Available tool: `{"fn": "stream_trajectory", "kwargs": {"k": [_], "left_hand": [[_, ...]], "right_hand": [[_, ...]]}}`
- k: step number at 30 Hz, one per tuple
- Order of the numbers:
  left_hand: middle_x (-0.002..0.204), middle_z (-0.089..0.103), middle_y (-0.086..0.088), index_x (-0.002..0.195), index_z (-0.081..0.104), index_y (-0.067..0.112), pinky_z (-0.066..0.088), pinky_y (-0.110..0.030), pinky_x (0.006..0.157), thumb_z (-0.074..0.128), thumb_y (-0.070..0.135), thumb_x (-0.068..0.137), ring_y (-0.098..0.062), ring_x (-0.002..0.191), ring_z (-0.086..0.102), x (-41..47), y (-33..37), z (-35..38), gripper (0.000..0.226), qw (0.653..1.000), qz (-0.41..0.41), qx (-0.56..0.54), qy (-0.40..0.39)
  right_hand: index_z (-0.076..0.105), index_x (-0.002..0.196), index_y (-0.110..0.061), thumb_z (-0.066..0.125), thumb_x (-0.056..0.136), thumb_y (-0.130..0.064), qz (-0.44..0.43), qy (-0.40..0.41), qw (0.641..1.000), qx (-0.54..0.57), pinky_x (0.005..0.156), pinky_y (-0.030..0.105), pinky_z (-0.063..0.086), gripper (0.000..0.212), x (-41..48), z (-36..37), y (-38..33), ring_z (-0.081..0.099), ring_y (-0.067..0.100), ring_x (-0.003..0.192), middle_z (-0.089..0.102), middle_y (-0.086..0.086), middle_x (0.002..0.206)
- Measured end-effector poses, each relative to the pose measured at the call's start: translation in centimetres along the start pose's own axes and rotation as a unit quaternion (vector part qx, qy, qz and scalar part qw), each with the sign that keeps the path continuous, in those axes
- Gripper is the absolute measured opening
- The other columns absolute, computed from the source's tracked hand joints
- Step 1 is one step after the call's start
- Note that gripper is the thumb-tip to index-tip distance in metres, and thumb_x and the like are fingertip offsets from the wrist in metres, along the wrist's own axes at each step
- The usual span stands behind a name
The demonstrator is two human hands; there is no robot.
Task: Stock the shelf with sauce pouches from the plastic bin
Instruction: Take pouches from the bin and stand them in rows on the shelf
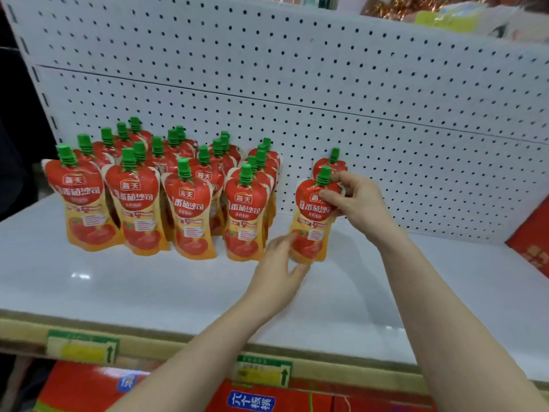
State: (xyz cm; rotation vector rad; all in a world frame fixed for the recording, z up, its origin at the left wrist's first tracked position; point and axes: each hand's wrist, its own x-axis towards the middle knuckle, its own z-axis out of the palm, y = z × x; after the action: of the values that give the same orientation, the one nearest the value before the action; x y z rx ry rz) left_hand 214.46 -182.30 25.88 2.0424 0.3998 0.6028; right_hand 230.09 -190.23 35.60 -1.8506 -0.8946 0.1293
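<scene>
Several red and orange sauce pouches with green caps stand in rows on the white shelf, at its left and middle. To their right stands one more pouch, upright. My right hand grips it by the upper right side, just below the cap. My left hand touches its lower left edge with straight fingers. Behind it another pouch stands against the back panel. The plastic bin is out of view.
A white pegboard panel backs the shelf. A red box sits at the shelf's right end. Price tags line the front edge, with red cartons on the level below. Bare shelf lies in front and to the right.
</scene>
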Motion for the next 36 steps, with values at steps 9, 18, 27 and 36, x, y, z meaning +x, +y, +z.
{"fn": "stream_trajectory", "kwargs": {"k": [9,18,27,36], "left_hand": [[0.161,0.009,0.002,0.154,0.011,0.022,0.019,-0.034,0.116,0.048,0.022,0.099,-0.019,0.147,0.014,7.1,-1.0,3.1,0.067,0.984,-0.129,0.119,-0.008],[0.161,0.01,-0.004,0.154,0.012,0.015,0.014,-0.031,0.118,0.051,0.017,0.097,-0.02,0.149,0.009,10.4,-2.7,4.4,0.069,0.986,-0.111,0.118,0.04],[0.162,0.001,-0.001,0.154,0.007,0.019,0.015,-0.034,0.119,0.048,0.02,0.099,-0.02,0.149,0.004,11.2,-2.7,4.7,0.069,0.979,-0.148,0.138,0.037],[0.148,0.041,0.0,0.147,0.034,0.025,0.04,-0.036,0.107,0.056,0.023,0.095,-0.017,0.13,0.045,7.7,-0.6,2.3,0.056,0.994,-0.068,0.083,-0.017]], "right_hand": [[0.07,0.114,-0.014,0.069,0.089,-0.021,-0.081,0.041,0.989,-0.116,0.087,0.036,0.053,0.025,7.1,2.1,3.1,0.061,0.014,0.091,0.066,-0.006,0.102],[0.067,0.119,-0.014,0.058,0.095,-0.012,-0.169,0.033,0.959,-0.224,0.076,0.025,0.034,0.026,9.9,2.8,4.2,0.059,0.021,0.097,0.067,0.006,0.105],[0.053,0.138,-0.012,0.06,0.094,-0.015,-0.193,0.028,0.93,-0.311,0.096,0.034,0.037,0.045,10.7,2.8,5.5,0.046,0.027,0.115,0.059,0.008,0.124],[0.049,0.143,-0.016,0.052,0.101,-0.021,-0.155,0.07,0.929,-0.328,0.099,0.039,0.044,0.043,3.7,0.1,4.9,0.045,0.027,0.123,0.053,0.007,0.136]]}}
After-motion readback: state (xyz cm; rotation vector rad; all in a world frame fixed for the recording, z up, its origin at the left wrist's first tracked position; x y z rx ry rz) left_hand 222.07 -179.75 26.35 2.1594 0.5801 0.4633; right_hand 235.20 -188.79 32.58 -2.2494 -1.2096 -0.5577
